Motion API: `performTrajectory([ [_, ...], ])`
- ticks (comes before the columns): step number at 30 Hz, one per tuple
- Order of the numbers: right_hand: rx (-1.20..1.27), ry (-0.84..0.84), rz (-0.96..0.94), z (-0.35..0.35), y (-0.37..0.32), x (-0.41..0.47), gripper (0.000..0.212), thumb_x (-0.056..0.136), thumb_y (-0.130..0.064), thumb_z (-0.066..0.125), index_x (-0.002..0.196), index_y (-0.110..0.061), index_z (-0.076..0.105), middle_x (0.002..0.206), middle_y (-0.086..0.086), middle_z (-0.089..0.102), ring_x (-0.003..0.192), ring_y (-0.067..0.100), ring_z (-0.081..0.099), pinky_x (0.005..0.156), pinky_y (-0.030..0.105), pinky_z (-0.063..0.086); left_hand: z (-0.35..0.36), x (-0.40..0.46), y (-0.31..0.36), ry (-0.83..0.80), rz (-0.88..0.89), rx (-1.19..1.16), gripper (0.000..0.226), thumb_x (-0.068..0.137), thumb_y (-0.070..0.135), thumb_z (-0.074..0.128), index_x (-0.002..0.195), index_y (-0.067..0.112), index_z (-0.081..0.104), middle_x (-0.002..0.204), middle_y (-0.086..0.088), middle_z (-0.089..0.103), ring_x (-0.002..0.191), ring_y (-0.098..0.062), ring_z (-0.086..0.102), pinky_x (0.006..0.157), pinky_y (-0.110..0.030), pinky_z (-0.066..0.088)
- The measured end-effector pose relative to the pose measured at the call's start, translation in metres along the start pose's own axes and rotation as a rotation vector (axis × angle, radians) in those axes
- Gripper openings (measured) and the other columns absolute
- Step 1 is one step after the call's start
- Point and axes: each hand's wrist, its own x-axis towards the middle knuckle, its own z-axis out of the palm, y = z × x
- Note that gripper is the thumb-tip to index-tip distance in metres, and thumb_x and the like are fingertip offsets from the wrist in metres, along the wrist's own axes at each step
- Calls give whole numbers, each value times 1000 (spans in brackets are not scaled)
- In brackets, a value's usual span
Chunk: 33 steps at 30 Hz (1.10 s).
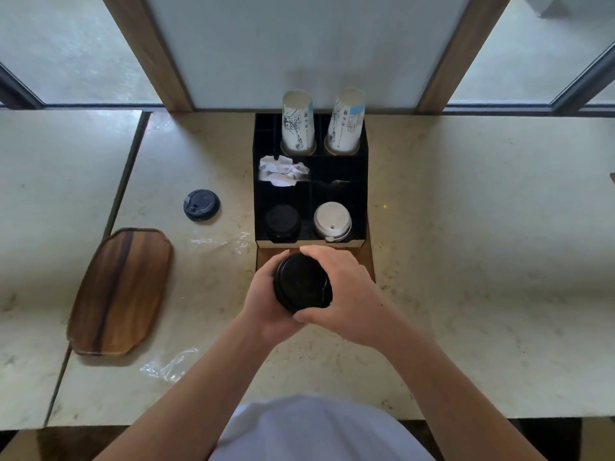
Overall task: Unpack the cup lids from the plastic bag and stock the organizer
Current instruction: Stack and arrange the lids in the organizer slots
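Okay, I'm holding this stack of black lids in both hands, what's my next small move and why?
Probably carry the black lid stack forward and lower it into the organizer's front-left slot, onto the black lids already there; the white lids fill the right slot.

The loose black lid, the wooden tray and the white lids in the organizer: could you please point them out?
loose black lid (pixel 201 205), head view, top face.
wooden tray (pixel 121 292), head view, centre.
white lids (pixel 331 216), head view, top lid.

Counter: pale marble-look top (pixel 466 227), seam at left.
Wall: frosted panel (pixel 299 44), wood-framed.
Windows: glass either side, daylight.
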Motion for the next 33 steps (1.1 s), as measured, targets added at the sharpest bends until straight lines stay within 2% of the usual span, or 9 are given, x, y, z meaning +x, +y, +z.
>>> performTrajectory([
  [4,-24,-30,0,-1,-2,-3,89,70,-51,78,147,-39,34,144,-21,44,132,5,34,107,37,33,-6,-4,-3,-55,-27,-63,50,98,45,51,130,8,66,125,-18,66,113,-33,65,94,-44,53],
  [10,-55,-155,44,7,-4,9,91,67,-54,77,146,-42,33,143,-18,46,128,10,42,110,48,38,-18,-5,0,-118,-29,-126,68,98,64,48,146,16,53,146,-17,54,131,-36,54,111,-51,40],
  [13,-102,-227,22,15,-11,31,89,66,-55,77,144,-42,36,137,-20,49,126,11,44,106,49,43,-29,-6,9,-75,24,-132,53,94,46,63,137,15,60,131,-15,61,117,-33,61,99,-46,46],
  [16,-109,-312,-41,29,-25,62,85,66,-59,76,141,-43,39,130,-23,52,121,9,46,102,43,48,-48,-9,25,-24,99,-226,40,90,32,64,124,11,68,118,-14,66,103,-32,67,85,-44,52],
  [21,2,-411,-90,73,-54,115,77,68,-50,83,135,-47,46,116,-25,59,111,-4,54,88,19,54,-99,-10,54,54,226,-516,36,91,32,56,113,8,72,108,-14,70,93,-34,71,80,-42,55],
  [25,89,-542,28,105,-59,161,84,67,-53,86,138,-51,41,119,-33,54,108,-17,54,77,5,46,-141,-10,73,155,266,-675,44,89,41,60,118,8,70,111,-17,68,92,-35,69,86,-41,53],
  [28,112,-500,168,114,-61,211,92,68,-61,84,146,-40,40,125,-21,56,107,-5,59,74,11,44,-167,-10,92,186,301,-756,45,90,46,54,117,13,70,103,-18,67,89,-35,64,67,-38,56],
  [30,111,-410,217,119,-62,250,75,75,-61,80,137,-37,46,121,-19,59,102,-6,60,69,13,45,-177,-10,103,175,305,-792,46,90,44,50,117,13,70,103,-20,68,92,-39,63,64,-37,55],
  [33,26,-260,246,133,-61,305,60,84,-49,76,133,-29,49,125,-9,57,106,6,60,78,24,47,-186,-7,110,164,322,-797,48,91,42,46,122,14,70,108,-23,67,93,-43,64,66,-38,55],
])
